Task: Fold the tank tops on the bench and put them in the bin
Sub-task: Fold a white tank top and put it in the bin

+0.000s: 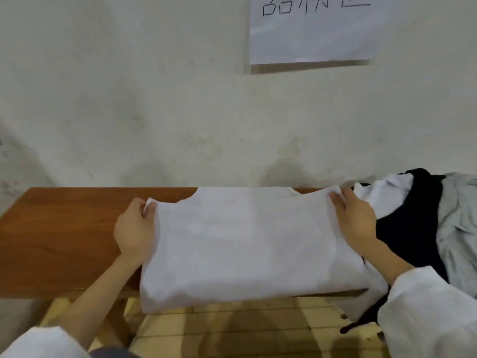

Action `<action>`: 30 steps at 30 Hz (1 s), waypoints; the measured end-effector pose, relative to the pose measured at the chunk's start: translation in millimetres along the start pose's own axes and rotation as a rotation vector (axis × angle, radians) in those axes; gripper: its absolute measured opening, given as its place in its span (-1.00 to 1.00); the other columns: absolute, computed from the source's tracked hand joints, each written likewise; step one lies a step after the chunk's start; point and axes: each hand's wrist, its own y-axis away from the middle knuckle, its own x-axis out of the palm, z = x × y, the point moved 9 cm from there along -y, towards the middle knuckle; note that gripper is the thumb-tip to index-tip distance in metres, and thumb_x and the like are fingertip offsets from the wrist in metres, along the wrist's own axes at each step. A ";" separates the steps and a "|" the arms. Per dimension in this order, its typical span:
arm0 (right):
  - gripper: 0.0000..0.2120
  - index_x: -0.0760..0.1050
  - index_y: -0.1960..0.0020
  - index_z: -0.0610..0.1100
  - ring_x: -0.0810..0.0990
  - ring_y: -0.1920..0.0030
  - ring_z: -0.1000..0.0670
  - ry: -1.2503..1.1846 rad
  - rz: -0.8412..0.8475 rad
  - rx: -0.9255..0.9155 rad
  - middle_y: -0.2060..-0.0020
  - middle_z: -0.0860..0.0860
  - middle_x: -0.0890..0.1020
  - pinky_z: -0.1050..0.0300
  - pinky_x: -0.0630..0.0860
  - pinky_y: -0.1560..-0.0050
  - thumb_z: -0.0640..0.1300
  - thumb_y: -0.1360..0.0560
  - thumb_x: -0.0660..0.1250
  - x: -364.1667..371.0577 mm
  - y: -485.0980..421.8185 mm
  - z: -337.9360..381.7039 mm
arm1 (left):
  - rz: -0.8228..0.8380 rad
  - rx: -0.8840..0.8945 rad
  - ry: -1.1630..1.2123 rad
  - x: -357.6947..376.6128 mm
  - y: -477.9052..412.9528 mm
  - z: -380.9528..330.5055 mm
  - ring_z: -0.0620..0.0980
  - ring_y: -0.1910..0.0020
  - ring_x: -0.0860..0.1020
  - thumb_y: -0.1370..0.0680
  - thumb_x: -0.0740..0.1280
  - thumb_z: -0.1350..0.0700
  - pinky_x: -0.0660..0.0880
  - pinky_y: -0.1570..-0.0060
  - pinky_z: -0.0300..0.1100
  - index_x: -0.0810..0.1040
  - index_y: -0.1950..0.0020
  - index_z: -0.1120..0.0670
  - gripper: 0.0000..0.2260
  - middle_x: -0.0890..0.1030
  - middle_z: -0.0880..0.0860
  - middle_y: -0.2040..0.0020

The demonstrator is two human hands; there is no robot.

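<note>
Here, a white tank top held at both shoulders on the bench

Closest in, below the front edge of the bench point(64, 228), a white left sleeve point(38, 342) and a white right sleeve point(433, 313) frame a pale tiled floor point(232, 329) that shows under the bench. The white tank top point(253, 244) lies flat across the middle of the wooden bench. Its hem hangs a little over the front edge and its neckline points toward the back edge. The left hand point(134, 228) is at the top's left side, over bare bench wood, with its fingers curled round the bunched shoulder corner of the cloth. The right hand point(357, 218) is at the opposite corner, its fingers close together and pinching the other shoulder of the same top. Its thumb is hidden, so how far it wraps cannot be told. The cloth between the hands lies smooth. On the right end of the bench, touching the top's edge, sits a heap of clothes. It holds a black garment point(413, 223) with a strap trailing off the front edge, a white garment point(387, 195) just behind the right hand, and a pale blue-grey shirt point(459, 223) furthest right. Behind the back edge of the bench rises a stained whitish wall point(129, 99), and high above the bench a paper sheet point(312, 29) with handwritten characters is stuck to it
</note>
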 end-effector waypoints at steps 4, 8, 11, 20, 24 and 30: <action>-0.75 0.41 -0.22 -0.18 0.56 0.13 -0.26 0.081 0.030 -0.002 0.07 -0.19 0.58 0.04 0.32 0.25 -0.07 -0.62 0.17 12.9 1.0 -4.6 | 0.041 -0.008 -0.128 4.4 1.5 -6.4 0.22 0.20 0.53 -0.60 0.24 0.04 0.40 0.28 -0.05 0.45 0.01 0.13 -0.85 0.55 0.14 0.18; -0.72 0.50 -0.14 -0.26 0.53 -0.01 -0.28 0.277 -0.059 -0.234 -0.09 -0.24 0.54 -0.10 0.49 0.07 -0.27 -0.43 0.37 13.8 25.2 22.9 | 0.025 0.222 -0.205 -1.5 22.4 -36.9 0.24 0.11 0.50 -0.45 0.34 0.36 0.43 0.22 0.03 0.53 -0.07 0.23 -0.79 0.48 0.22 -0.01; -0.65 0.54 -0.16 -0.20 0.57 -0.13 -0.25 0.323 0.074 -0.492 -0.16 -0.19 0.56 -0.12 0.51 -0.09 -0.05 -0.50 0.16 38.6 67.1 59.7 | 0.068 0.407 -0.184 5.3 62.2 -67.4 0.24 0.04 0.50 -0.43 0.38 0.36 0.45 0.09 0.10 0.58 -0.09 0.22 -0.76 0.52 0.23 -0.04; -0.23 0.01 -0.56 -0.04 -0.07 -0.55 -0.03 0.183 0.516 -0.313 -0.54 0.04 -0.02 0.04 -0.14 -0.50 0.38 -0.50 -0.24 69.7 100.4 47.5 | 0.524 0.421 -0.328 48.2 96.9 -41.0 0.03 -0.55 -0.09 -0.49 -0.31 -0.30 -0.21 -0.47 0.00 0.05 -0.56 -0.03 -0.29 0.00 0.01 -0.57; -0.64 0.41 -0.34 -0.13 0.42 -0.28 -0.10 -0.031 0.141 0.002 -0.30 -0.10 0.47 0.09 0.32 -0.29 -0.13 -0.56 0.27 11.7 102.9 15.5 | 0.382 0.303 0.085 7.4 95.5 -46.9 0.13 -0.29 0.43 -0.61 0.20 0.07 0.29 -0.30 -0.07 0.53 -0.24 0.14 -0.73 0.51 0.11 -0.27; -0.73 0.47 -0.09 -0.17 0.53 0.12 -0.11 0.058 0.019 0.212 0.04 -0.10 0.52 0.01 0.48 0.16 0.01 -0.53 0.31 -30.0 153.3 -34.0 | 0.439 -0.101 0.507 -27.5 171.4 -31.1 -0.13 0.34 0.52 -0.59 0.22 0.28 0.45 0.28 -0.27 0.54 0.09 0.10 -0.84 0.56 0.04 0.31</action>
